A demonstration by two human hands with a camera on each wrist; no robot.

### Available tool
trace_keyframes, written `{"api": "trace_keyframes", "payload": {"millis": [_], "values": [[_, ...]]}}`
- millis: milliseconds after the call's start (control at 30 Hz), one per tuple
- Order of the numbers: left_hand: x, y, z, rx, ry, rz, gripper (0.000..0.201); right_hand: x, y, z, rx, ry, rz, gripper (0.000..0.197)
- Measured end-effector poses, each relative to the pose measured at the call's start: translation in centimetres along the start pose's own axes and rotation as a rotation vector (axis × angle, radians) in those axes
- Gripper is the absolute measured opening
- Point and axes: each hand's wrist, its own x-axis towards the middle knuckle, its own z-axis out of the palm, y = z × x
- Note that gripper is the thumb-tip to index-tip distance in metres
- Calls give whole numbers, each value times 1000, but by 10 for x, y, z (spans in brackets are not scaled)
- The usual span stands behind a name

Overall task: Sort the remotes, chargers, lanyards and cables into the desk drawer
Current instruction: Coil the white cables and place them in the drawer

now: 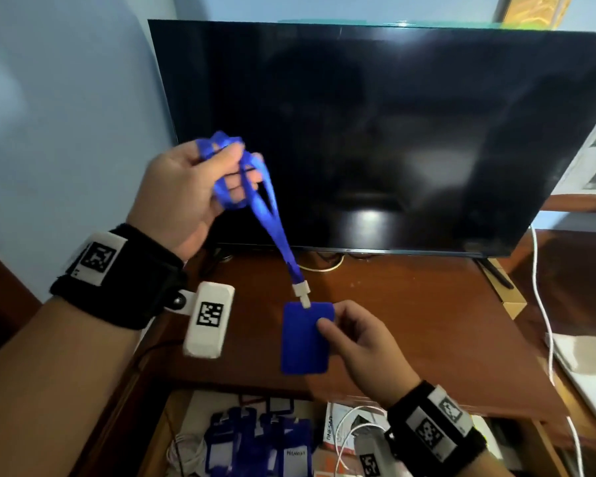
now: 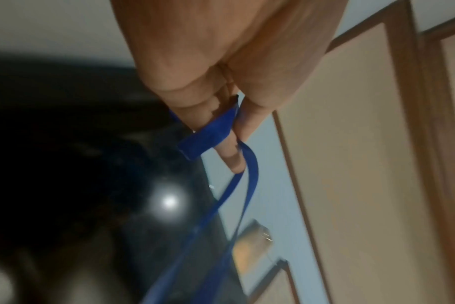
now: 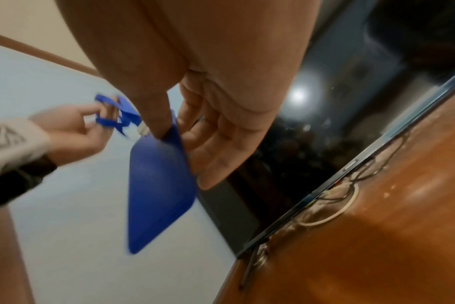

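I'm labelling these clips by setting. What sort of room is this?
Most likely a home room, perhaps a bedroom or living room. A flat-screen TV stands on a wooden desk against a blue wall, and the open drawer below holds blue badge holders and cables.

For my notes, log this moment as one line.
left hand: strap looped on fingers | right hand: pinches badge holder | drawer: open below

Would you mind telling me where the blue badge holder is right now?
In the head view the badge holder is in mid-air at centre, pinched by the right hand above the desk, below the left hand holding its strap.
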Motion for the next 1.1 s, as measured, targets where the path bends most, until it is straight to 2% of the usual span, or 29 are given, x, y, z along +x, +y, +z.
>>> {"api": "trace_keyframes", "payload": {"millis": [67, 100, 133, 200, 233, 267, 300, 367, 433, 467, 500, 567, 633, 700, 767, 833, 900, 967, 1033, 1100], "values": [[10, -26, -33, 128, 139, -49, 9, -1, -1, -11, -34, 57, -28, 11], [14, -44, -52, 330, 178, -95, 16, -1, -6, -16, -54, 77, -36, 9], [18, -65, -74, 691, 150, -156, 26, -2, -12, -20, -68, 89, -30, 7], [11, -101, -107, 1502, -73, -381, 60, -1, -26, -26, -109, 82, 6, 8], [3, -113, -113, 1743, -182, -446, 75, 1, -33, -28, -147, 67, 8, 9], [-4, -124, -116, 1770, -233, -430, 84, 4, -39, -28, -180, 53, 7, 10], [-12, -134, -113, 1644, -241, -382, 87, 7, -45, -29, -203, 44, 9, 10], [-33, -146, -89, 1092, -330, -368, 80, 15, -52, -28, -215, 20, 5, 11], [-54, -156, -53, 447, -461, -495, 79, 22, -58, -26, -166, -33, -3, 8], [-61, -163, -40, 200, -479, -579, 80, 25, -60, -26, -102, -57, 3, 12], [-68, -167, -28, 22, -485, -650, 83, 28, -62, -27, -12, -70, 25, 19], [-79, -167, -12, -143, -483, -716, 93, 32, -66, -31, 163, -51, 65, 30], [-88, -163, -8, -175, -525, -710, 90, 34, -67, -38, 232, 41, 73, 33], [-96, -157, -8, -99, -528, -673, 72, 35, -57, -49, 190, 189, 76, 28], [-103, -147, -9, 130, -581, -564, 49, 36, -37, -62, -33, 339, 46, 18], [-108, -124, -6, 440, -708, -430, 31, 34, -12, -70, -386, 407, 11, 18], [-107, -97, -3, 726, -821, -258, 26, 28, 12, -68, -646, 319, 10, 25], [-101, -73, 2, 846, -850, -76, 24, 17, 26, -57, -784, 79, 49, 29], [-86, -63, 4, 914, -776, 80, 24, 6, 28, -43, -797, -184, 76, 25], [-64, -73, -1, 1000, -644, 161, 25, -2, 19, -33, -670, -310, 95, 15]]}}
